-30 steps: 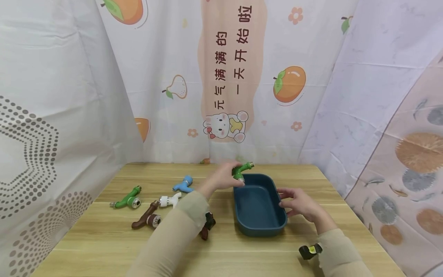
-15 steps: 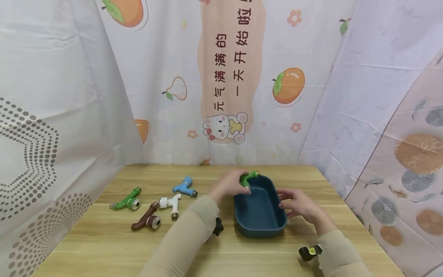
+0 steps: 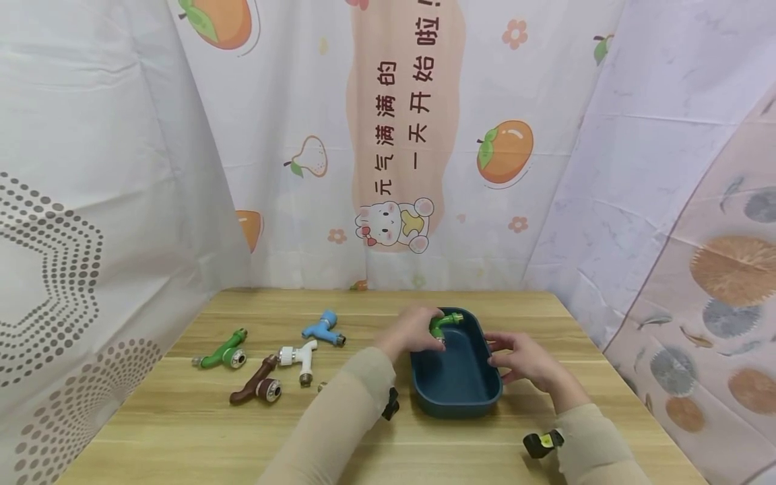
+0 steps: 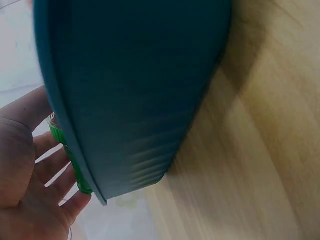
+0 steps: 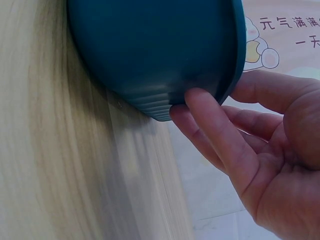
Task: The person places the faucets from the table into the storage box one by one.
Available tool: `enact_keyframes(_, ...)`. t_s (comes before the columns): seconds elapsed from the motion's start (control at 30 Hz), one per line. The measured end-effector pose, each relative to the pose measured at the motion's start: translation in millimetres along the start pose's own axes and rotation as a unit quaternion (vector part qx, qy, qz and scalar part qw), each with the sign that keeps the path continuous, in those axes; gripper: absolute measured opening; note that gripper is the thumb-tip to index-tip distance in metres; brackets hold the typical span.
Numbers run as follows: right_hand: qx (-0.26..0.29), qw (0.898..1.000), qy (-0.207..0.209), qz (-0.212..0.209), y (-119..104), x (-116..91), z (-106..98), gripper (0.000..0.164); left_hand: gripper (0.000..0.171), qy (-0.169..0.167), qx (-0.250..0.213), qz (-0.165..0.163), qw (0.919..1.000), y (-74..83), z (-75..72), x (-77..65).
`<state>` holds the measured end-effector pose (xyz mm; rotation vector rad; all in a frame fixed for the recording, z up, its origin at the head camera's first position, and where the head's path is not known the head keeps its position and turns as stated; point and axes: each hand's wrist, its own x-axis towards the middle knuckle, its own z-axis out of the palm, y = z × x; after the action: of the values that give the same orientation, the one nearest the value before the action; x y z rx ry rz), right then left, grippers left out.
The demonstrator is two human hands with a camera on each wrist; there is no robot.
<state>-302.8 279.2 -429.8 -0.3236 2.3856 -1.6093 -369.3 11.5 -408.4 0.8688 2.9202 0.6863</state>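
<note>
In the head view my left hand [image 3: 414,331] holds a green faucet [image 3: 447,320] by its body, inside the far left part of a dark blue rectangular bin [image 3: 457,409]. The faucet's brass threaded end points right. Past the bin's rim, the left wrist view shows green handle parts [image 4: 80,175] against the curled fingers. My right hand [image 3: 526,357] grips the bin's right side. In the right wrist view its fingertips [image 5: 202,97] touch the outer wall, while the thumb reaches behind the rim, its tip hidden.
Left on the wooden table [image 3: 200,431] lie another green faucet [image 3: 223,350], a brown one [image 3: 257,384], a white one [image 3: 301,357] and a blue one [image 3: 324,328]. A metal end [image 3: 322,386] shows beside the left sleeve. Patterned curtains [image 3: 303,222] enclose the table's back and sides.
My left hand has moved right and downward with the green faucet, from above the bin's far left rim into the bin. The right hand and the bin have stayed in place.
</note>
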Motion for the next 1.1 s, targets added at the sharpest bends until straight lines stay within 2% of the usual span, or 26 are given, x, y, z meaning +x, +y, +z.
enact_keyframes(0.27,-0.002,1.000,0.005,0.001,-0.2,0.0,0.5,0.062,0.068,-0.019,-0.009,-0.013,0.9997,3.3,4.4,-1.2)
enact_keyframes(0.47,0.002,1.000,-0.001,-0.004,1.4,0.7,-0.1,0.062,0.066,-0.030,-0.016,-0.010,0.9994,3.6,4.8,-2.2)
enact_keyframes(0.87,0.000,1.000,-0.005,-0.006,0.1,0.0,1.0,0.062,0.063,-0.010,-0.054,-0.012,0.9984,-1.8,0.4,-5.4)
enact_keyframes(1.1,0.000,1.000,-0.004,-0.007,-0.1,-0.3,0.9,0.063,0.063,0.010,-0.088,0.003,0.9960,-9.2,-8.9,-9.2)
